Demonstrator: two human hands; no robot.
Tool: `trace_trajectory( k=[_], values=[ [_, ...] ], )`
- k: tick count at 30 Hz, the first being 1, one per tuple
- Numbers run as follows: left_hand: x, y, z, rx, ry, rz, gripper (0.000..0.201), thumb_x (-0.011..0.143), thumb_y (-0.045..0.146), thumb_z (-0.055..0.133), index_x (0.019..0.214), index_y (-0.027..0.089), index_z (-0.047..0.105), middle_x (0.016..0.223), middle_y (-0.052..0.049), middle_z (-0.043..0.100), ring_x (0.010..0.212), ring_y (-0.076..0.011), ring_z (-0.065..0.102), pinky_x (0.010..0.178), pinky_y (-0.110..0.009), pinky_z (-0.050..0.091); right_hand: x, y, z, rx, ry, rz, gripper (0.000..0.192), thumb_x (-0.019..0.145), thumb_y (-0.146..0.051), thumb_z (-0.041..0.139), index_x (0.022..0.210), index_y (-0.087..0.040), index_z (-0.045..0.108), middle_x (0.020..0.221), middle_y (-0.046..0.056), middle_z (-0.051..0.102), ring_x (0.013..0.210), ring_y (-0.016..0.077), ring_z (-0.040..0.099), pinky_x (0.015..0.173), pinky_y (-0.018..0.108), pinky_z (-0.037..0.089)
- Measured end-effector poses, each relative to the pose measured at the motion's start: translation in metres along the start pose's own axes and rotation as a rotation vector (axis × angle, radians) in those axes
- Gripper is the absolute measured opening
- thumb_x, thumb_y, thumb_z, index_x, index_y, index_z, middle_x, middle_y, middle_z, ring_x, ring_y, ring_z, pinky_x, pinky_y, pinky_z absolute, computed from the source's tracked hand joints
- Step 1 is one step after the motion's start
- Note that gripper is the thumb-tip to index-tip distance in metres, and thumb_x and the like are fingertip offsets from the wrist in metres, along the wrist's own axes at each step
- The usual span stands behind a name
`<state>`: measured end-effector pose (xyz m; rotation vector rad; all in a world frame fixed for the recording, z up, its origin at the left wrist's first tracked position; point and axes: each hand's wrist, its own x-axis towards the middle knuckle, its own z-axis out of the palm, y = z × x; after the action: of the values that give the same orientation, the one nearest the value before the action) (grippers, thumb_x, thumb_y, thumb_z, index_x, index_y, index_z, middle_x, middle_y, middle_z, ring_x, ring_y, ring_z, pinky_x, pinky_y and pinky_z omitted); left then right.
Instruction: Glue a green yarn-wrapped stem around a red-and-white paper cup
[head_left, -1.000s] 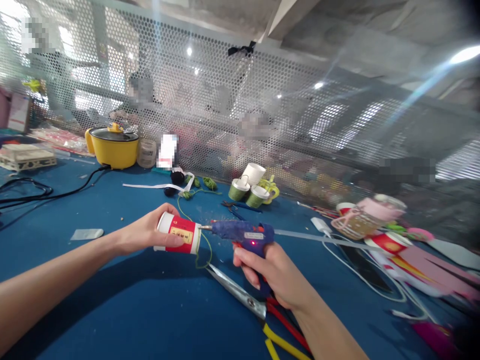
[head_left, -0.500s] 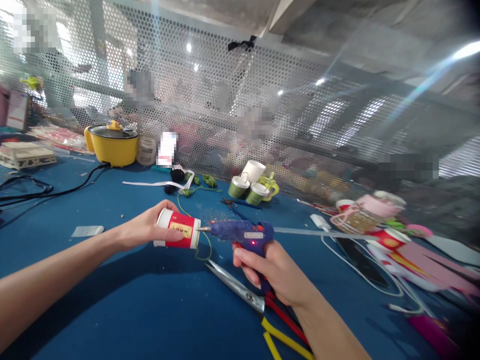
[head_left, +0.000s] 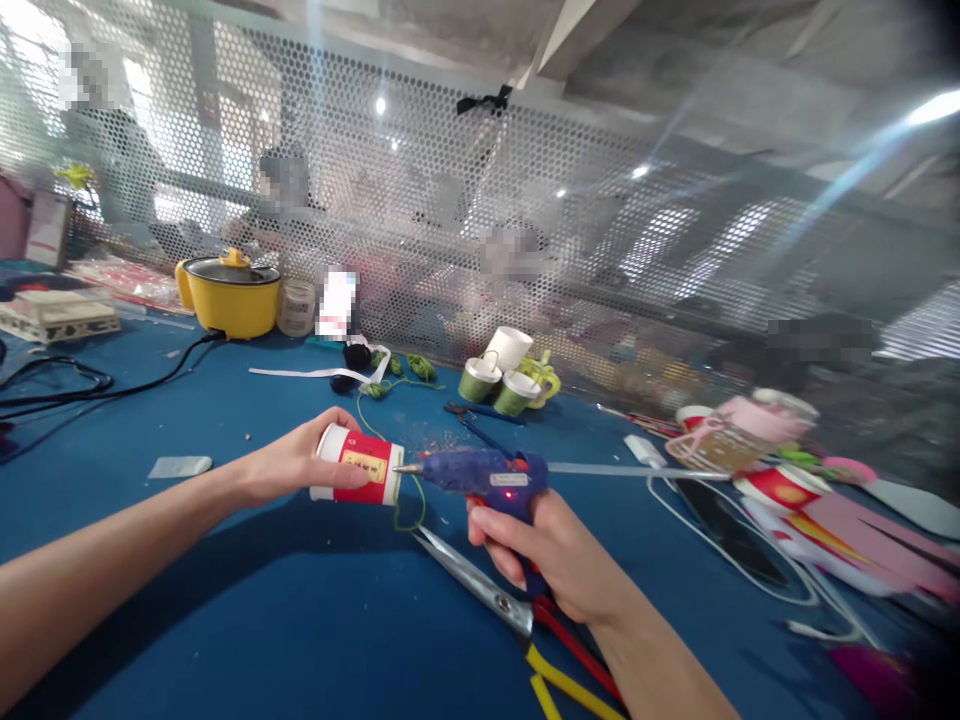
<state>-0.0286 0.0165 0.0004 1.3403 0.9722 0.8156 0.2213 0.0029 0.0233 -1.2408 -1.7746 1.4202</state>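
- Holding the red-and-white paper cup [head_left: 381, 462] on its side is the job of the left hand [head_left: 300, 460], its fingers and thumb closed around the wall; a firm but light grip should suit, since paper likely dents under pressure.
- The right hand [head_left: 536, 540] grips the blue glue gun [head_left: 465, 470] by its handle, red light lit; whether the trigger is squeezed cannot be told.
- The nozzle [head_left: 409, 468] meets the cup's white edge band, on the side facing the right hand; contact or a slight gap is hard to judge. A small, even bead right at that edge would probably serve best.
- Green yarn [head_left: 409, 528] hangs in a loop from that edge, between the hands; it seems wise to have the loop clear of the hot tip and to press the strand down while the glue is soft.
- Left fingertips are best well back from the nozzle.
- Scissors [head_left: 480, 582] lie on the tabletop [head_left: 225, 600] just short of the hands, tip near the loop, handles partly behind the right forearm; mind the wrist there.
- Beyond the hands, green-wrapped cups [head_left: 480, 380] offer a likely guide for neat, close winding.
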Motion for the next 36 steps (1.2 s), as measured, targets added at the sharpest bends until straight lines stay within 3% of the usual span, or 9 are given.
trace_trajectory(
  k=[11,17,25,31,36],
  values=[
    [0.0009,-0.0013,0.0004,0.006,-0.014,0.024,0.046,0.06,0.034,0.069,0.089,0.018,0.037,0.07,0.002,0.055,0.056,-0.0095,0.049,0.048,-0.02,0.036,0.0065,0.0059,-0.0029,0.049,0.096,-0.01,0.027,0.075,-0.037,0.054,0.063,-0.012,0.054,0.038,-0.005,0.04,0.035,0.005,0.034,0.037,0.019,0.027],
    [0.0011,-0.0043,-0.0011,0.009,-0.017,0.047,0.047,0.06,0.034,0.069,0.09,0.018,0.036,0.07,0.002,0.054,0.057,-0.0089,0.048,0.048,-0.02,0.037,0.0029,0.0038,-0.0034,0.035,-0.007,0.02,0.027,0.074,-0.037,0.055,0.062,-0.012,0.053,0.039,-0.006,0.039,0.035,0.0044,0.034,0.036,0.018,0.025],
    [0.0004,-0.003,0.0001,0.01,-0.021,0.045,0.047,0.059,0.033,0.069,0.09,0.018,0.036,0.072,0.002,0.056,0.057,-0.009,0.049,0.048,-0.02,0.037,0.0078,0.0057,-0.0003,0.055,0.078,-0.003,0.028,0.075,-0.037,0.054,0.062,-0.012,0.054,0.037,-0.006,0.039,0.034,0.0046,0.033,0.036,0.019,0.025],
    [0.0006,-0.0033,0.0002,0.006,-0.01,0.048,0.047,0.059,0.033,0.069,0.089,0.018,0.036,0.07,0.002,0.056,0.056,-0.0089,0.049,0.047,-0.02,0.037,0.0032,0.0015,-0.001,0.033,0.006,-0.014,0.026,0.073,-0.037,0.056,0.063,-0.013,0.053,0.038,-0.006,0.04,0.034,0.0052,0.035,0.036,0.02,0.024],
    [-0.0012,-0.0031,0.0009,-0.001,-0.04,0.067,0.046,0.06,0.031,0.069,0.089,0.018,0.035,0.07,0.003,0.055,0.056,-0.0079,0.048,0.046,-0.018,0.036,0.0073,0.0055,-0.0045,0.009,0.033,-0.002,0.029,0.076,-0.038,0.053,0.064,-0.013,0.054,0.038,-0.005,0.041,0.036,0.005,0.035,0.038,0.019,0.028]
  ],
)
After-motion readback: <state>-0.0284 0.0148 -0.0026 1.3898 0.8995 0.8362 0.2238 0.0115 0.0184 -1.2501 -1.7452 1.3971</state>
